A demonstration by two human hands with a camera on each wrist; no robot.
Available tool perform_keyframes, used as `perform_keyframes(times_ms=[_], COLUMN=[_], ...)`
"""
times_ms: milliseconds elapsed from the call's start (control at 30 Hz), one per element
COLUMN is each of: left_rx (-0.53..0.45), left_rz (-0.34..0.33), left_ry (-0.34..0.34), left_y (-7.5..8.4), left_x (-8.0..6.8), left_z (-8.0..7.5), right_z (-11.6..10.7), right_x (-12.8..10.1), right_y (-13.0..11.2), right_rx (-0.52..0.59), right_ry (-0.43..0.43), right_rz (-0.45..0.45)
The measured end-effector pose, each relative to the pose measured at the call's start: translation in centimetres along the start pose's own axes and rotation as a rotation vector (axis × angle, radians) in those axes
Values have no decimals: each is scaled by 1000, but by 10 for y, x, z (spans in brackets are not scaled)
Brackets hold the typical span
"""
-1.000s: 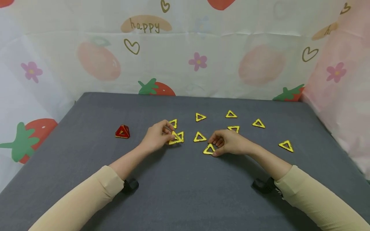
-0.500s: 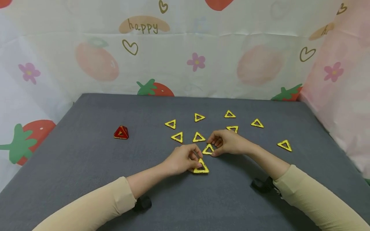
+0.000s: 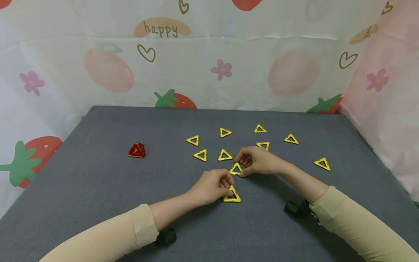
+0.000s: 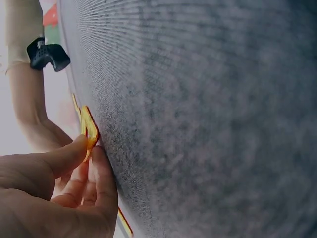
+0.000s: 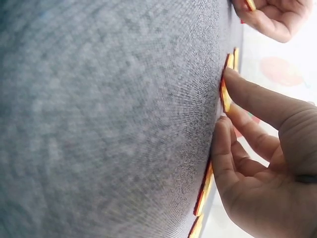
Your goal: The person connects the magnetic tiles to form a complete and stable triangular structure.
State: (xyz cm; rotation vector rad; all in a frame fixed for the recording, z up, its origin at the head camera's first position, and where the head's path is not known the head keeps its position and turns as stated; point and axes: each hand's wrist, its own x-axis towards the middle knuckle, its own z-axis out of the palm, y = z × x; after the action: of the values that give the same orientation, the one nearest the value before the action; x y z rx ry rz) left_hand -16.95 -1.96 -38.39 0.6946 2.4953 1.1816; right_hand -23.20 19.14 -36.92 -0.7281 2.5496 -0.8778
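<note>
My left hand (image 3: 209, 187) pinches a yellow triangular magnetic tile (image 3: 231, 200) at the front middle of the grey cloth. In the left wrist view, thumb and fingertips meet at one corner of that yellow tile (image 4: 92, 130). Just beyond it, my right hand (image 3: 260, 161) holds a second yellow triangle (image 3: 234, 173) by its right corner, low at the cloth. The right wrist view has the thumb over the face of this second tile (image 5: 226, 99) and the index finger at its edge. Behind it lies another hollow yellow triangle (image 3: 224, 158), pointing away.
A small red pyramid (image 3: 136, 150) stands at left on the grey cloth (image 3: 82, 174). Several hollow yellow triangles are scattered toward the back, among them one at left (image 3: 203, 155) and one at far right (image 3: 323, 164). A printed curtain (image 3: 245, 51) hangs behind the table.
My left hand has carried its yellow triangle rightward and toward me, away from the left triangles and to a spot in front of the right hand's tile. The right hand stays in place.
</note>
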Motion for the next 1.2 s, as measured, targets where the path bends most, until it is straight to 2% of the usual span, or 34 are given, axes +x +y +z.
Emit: perform_keyframes(times_ms=[167,333,500,767,1033,1200], left_rx=[12,-22,-28,24,25,33], left_rz=[-2,-2,30,68,51,55], left_ry=[-20,-91,-138,-137,-108,-104], left_y=[-2,-10,-14,-14,-12,-11], left_x=[0,-2,-2,0,-1,-3], left_z=[-2,-6,-10,-10,-8,-8], right_z=[1,3,2,0,-1,-4], right_x=[0,1,1,2,2,-3], right_y=[1,3,3,2,-2,-4], right_rx=[-3,-2,-4,-5,-21,65], right_ry=[8,1,4,2,11,-8], right_rz=[-1,-3,-3,0,-1,47])
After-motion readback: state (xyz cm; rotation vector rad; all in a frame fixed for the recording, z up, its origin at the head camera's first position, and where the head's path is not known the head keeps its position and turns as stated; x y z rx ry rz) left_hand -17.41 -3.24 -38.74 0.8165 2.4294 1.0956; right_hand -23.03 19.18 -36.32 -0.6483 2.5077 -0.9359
